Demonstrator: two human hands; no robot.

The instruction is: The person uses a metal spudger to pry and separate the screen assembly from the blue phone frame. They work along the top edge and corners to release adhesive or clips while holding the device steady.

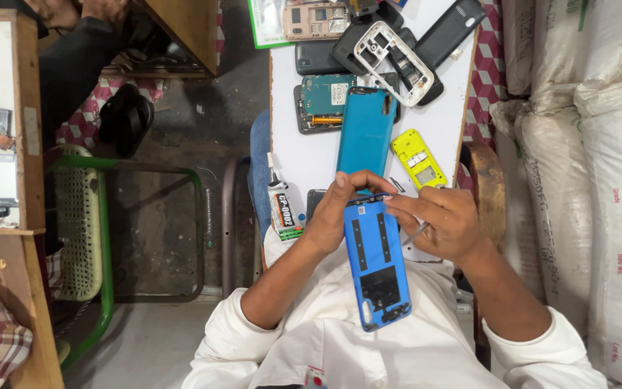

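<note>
Head view, looking straight down at my two hands over a narrow white desk (440, 130); my left hand (340, 212) curls around the top left corner of a bright blue back cover (377, 263), thumb and fingers closed on its upper edge; my right hand (446, 220) meets it at the top right corner, fingertips (391, 204) pinched on that same edge, with a thin metal tool (417, 233) held in the closed fingers. I see the blue cover inner side up, with dark adhesive strips on it, slanting from the near edge of the desk down over my white shirt (368, 346); just beyond it, a teal cover (366, 130) lies lengthwise in the desk's middle, touching or nearly touching the blue one's top. A yellow phone shell (417, 160) lies near the right edge, just beside my right hand; a small glue tube (282, 205) lies at the left edge, beside my left wrist. At the far end sit a pile of opened phones and a white frame (393, 52). White sacks (599, 180) stand to the right; a green chair (88, 223) stands on the floor to the left; another person's dark sleeve (73, 65) shows at the upper left.
</note>
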